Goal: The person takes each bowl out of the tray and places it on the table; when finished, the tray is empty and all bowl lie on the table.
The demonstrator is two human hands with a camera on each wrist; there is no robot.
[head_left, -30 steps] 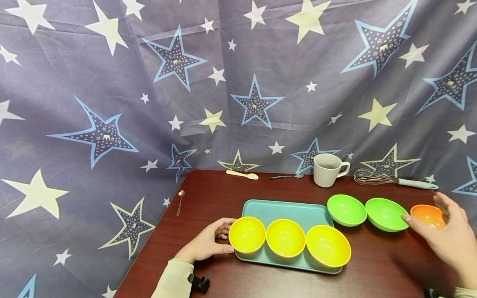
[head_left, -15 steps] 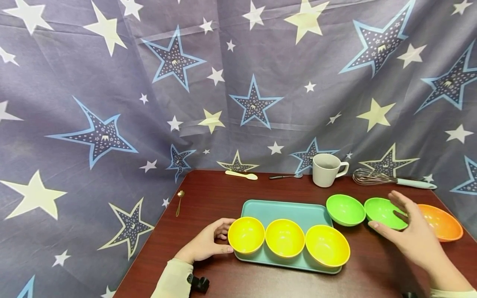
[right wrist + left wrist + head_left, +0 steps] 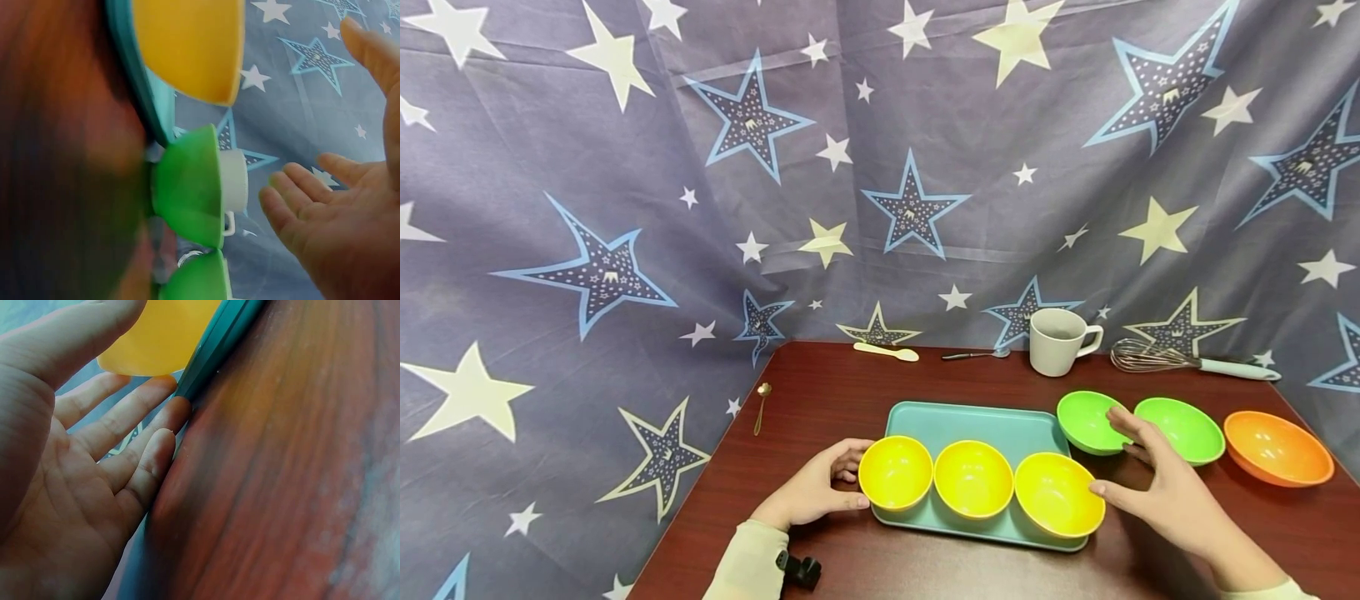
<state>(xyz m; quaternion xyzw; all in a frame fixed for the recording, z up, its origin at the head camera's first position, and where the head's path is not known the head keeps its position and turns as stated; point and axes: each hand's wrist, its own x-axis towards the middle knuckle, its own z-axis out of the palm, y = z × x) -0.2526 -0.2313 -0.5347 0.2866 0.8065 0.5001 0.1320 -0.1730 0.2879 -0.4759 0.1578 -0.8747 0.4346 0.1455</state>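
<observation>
Three yellow bowls stand in a row on the teal tray [image 3: 977, 417]: a left bowl [image 3: 897, 473], a middle bowl [image 3: 974, 480] and a right bowl [image 3: 1060, 496]. My left hand [image 3: 820, 483] lies beside the left bowl, thumb and fingers spread around its outer side. The left wrist view has its fingertips at the tray's edge, near the bowl's wall. My right hand [image 3: 1165, 492] hovers to the right of the right bowl with fingers apart, its thumb overlapping that bowl's rim. In the right wrist view, nothing is between its fingers.
Right of the tray are a green bowl [image 3: 1088, 421], a second green bowl [image 3: 1183, 429] and an orange bowl [image 3: 1277, 450]. Behind them stand a mug [image 3: 1054, 346] and a whisk [image 3: 1195, 363]. A cream spoon [image 3: 887, 352], a dark-handled spoon [image 3: 973, 356] and a gold spoon [image 3: 762, 410] lie farther left.
My right hand has moved left, from in front of the orange bowl, past the green bowls, to the right yellow bowl. The left hand and the bowls have stayed put.
</observation>
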